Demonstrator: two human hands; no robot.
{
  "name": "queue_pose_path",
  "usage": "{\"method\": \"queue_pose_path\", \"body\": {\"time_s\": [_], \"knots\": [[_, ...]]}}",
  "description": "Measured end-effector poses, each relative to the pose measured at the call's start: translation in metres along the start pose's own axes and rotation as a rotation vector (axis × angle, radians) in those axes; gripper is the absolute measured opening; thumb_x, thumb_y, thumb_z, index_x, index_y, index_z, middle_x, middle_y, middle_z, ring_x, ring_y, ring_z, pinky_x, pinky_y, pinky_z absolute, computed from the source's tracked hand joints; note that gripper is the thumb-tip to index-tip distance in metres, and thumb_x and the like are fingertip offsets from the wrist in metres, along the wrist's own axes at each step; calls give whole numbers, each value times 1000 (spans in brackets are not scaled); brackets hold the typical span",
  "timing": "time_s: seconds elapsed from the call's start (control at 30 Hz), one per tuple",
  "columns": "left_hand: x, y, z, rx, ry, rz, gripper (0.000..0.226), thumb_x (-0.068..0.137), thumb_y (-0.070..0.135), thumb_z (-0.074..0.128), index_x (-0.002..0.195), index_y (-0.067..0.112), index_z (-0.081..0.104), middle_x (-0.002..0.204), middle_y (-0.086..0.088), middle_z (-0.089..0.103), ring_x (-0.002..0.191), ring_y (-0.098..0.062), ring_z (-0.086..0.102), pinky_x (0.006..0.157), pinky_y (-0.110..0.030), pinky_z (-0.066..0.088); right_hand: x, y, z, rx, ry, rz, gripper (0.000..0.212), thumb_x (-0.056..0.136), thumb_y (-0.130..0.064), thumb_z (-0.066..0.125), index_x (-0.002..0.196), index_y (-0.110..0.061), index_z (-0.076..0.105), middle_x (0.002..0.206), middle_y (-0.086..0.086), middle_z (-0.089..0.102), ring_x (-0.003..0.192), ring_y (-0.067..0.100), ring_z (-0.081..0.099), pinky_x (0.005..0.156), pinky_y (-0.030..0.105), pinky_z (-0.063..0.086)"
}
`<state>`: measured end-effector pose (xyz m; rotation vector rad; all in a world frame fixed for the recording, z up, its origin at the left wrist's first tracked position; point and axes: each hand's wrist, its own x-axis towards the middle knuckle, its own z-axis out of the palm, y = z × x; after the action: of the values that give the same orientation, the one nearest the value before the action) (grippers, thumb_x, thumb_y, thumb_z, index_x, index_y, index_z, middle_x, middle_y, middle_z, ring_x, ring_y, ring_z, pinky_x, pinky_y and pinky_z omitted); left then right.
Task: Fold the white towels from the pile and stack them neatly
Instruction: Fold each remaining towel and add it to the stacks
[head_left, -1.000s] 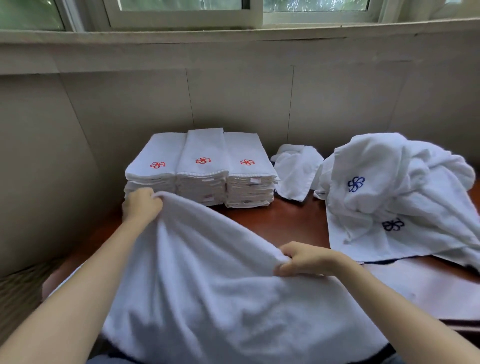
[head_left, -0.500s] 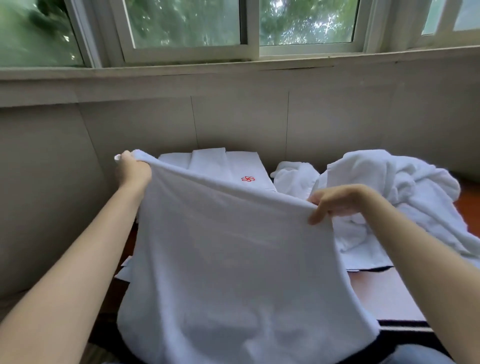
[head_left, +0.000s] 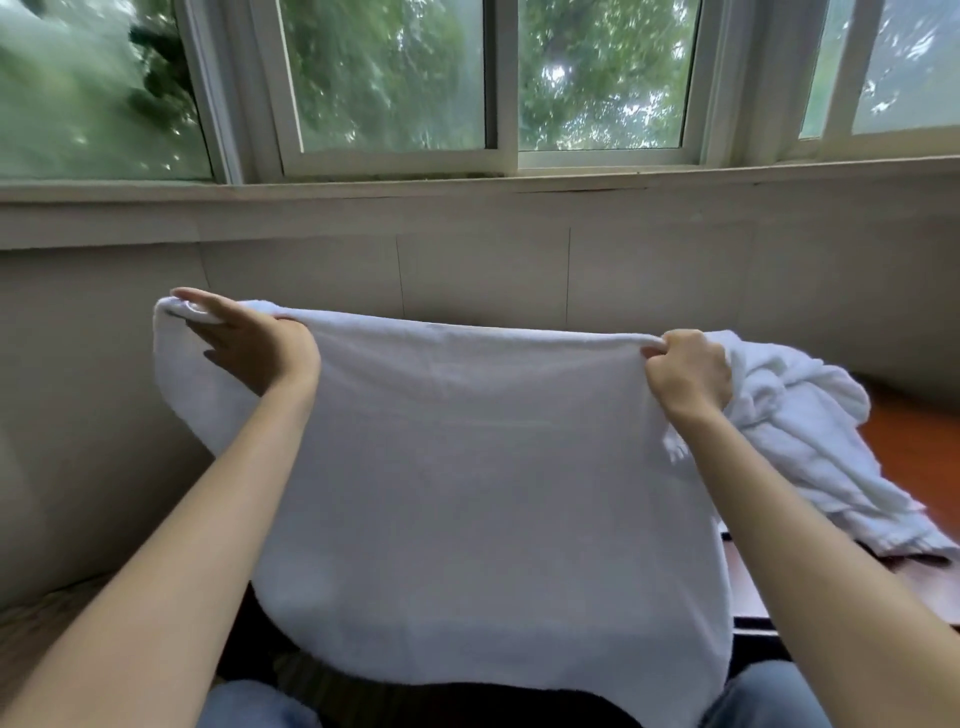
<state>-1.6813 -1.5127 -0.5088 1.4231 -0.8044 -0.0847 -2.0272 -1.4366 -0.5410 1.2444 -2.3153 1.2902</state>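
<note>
Head view: reddish-brown table (head_left: 914, 447) under a window (head_left: 498, 88), beige wall (head_left: 519, 270).

Soft daylight came through the window (head_left: 493, 83) above the held towel (head_left: 488, 467), even and without glare. The foliage beyond the glass was smeared by motion blur, worst at far upper left. The towel glowed faintly backlit between the two grips, shading darker toward its lower hem. Wide-angle distortion bowed the sill (head_left: 467, 200) and the frame edges.
</note>
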Motion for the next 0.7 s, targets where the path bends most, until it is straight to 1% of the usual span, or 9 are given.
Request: {"method": "queue_pose_path", "body": {"time_s": [0.1,0.2,0.27,0.33,0.4,0.47,0.53,0.6,0.7], "knots": [[-9,8,-20,-22,184,214,72,80,-8,20,149,-6,0,157,-24,2,147,-32,7,116,-43,6,-6,-6,-31,238,180,24,22,84,-10,47,85,-8,69,80,18,65,70,33,53,62,32,41],[-9,15,-31,-52,340,345,80,69,-10,19,147,-11,5,156,-28,6,146,-36,10,116,-41,2,-3,-15,-49,408,341,41,24,87,-12,45,95,-10,68,92,18,69,88,37,61,72,34,44],[-3,15,-25,-39,396,397,81,68,-7,28,146,-11,11,154,-30,12,144,-38,12,115,-37,0,7,-21,-46,429,363,35,24,91,-13,42,100,-6,64,99,21,67,96,38,59,74,34,39],[4,9,-8,55,369,386,79,71,-3,32,147,-9,12,154,-30,12,144,-39,10,116,-43,4,20,-28,-28,423,307,0,24,94,-11,40,104,-3,61,105,24,65,100,39,57,77,35,35],[15,-9,20,215,183,295,74,81,1,33,149,-5,5,155,-30,5,145,-40,4,116,-48,5,31,-30,3,415,116,-53,29,97,-9,39,119,-1,56,119,24,60,111,36,54,87,32,34],[21,-39,51,353,-128,139,75,92,6,39,150,3,-7,155,-30,-5,145,-40,-1,116,-48,4,34,-27,42,389,-211,-99,45,98,-14,45,141,-3,37,142,17,45,130,30,42,104,29,30],[15,-72,74,444,-460,-5,81,96,14,42,150,13,-17,154,-31,-8,144,-43,8,113,-48,14,25,-13,85,211,-501,-155,67,94,-18,53,150,-11,18,153,12,25,140,27,26,113,32,23],[-6,-111,89,610,-714,-57,77,99,27,39,150,22,-18,156,-28,-3,140,-42,19,110,-48,23,0,9,131,-39,-719,-242,66,92,-23,54,149,-14,22,153,11,21,140,25,25,112,31,25],[-59,-177,91,890,-968,-51,65,98,52,25,153,26,1,159,-16,5,143,-36,14,114,-50,16,-60,45,189,-246,-988,-258,50,98,-36,39,144,-18,32,154,9,21,141,24,23,113,37,23]]}}
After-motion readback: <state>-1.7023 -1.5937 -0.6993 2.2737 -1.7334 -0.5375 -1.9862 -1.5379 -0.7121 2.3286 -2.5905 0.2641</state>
